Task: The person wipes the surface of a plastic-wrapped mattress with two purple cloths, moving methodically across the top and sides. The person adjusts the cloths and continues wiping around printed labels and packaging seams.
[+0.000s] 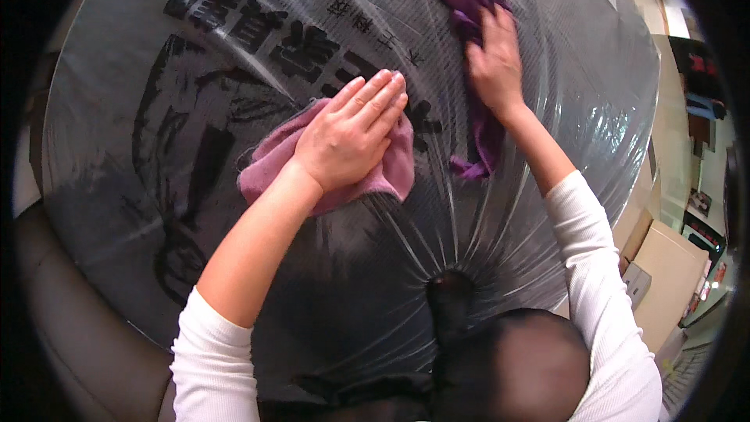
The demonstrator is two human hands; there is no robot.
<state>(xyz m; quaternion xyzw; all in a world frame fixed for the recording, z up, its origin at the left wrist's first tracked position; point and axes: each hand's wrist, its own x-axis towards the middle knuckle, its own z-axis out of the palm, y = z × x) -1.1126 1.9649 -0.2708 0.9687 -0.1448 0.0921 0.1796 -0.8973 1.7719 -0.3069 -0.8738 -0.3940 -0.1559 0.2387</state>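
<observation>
A large dark surface is covered by a clear, wrinkled plastic sheet (344, 258), with black printed marks and a line drawing on it. My left hand (351, 133) lies flat, fingers straight and close together, on a pink cloth (273, 168) spread over the sheet near the middle. Farther off and to the right, my right hand (496, 59) has its fingers over a bunched purple cloth (484, 129). This cloth trails toward me in a narrow strip. The right fingertips rest on its far part, and the thumb presses along its left side. What lies under both palms is hidden.
Creases in the plastic gather around a dark post-like shape (449, 293) near the bottom. A dark brown padded surface (86, 312) curves along the lower left. Beyond the right edge stand a pale cabinet or box (664, 273) and several small items that I cannot make out.
</observation>
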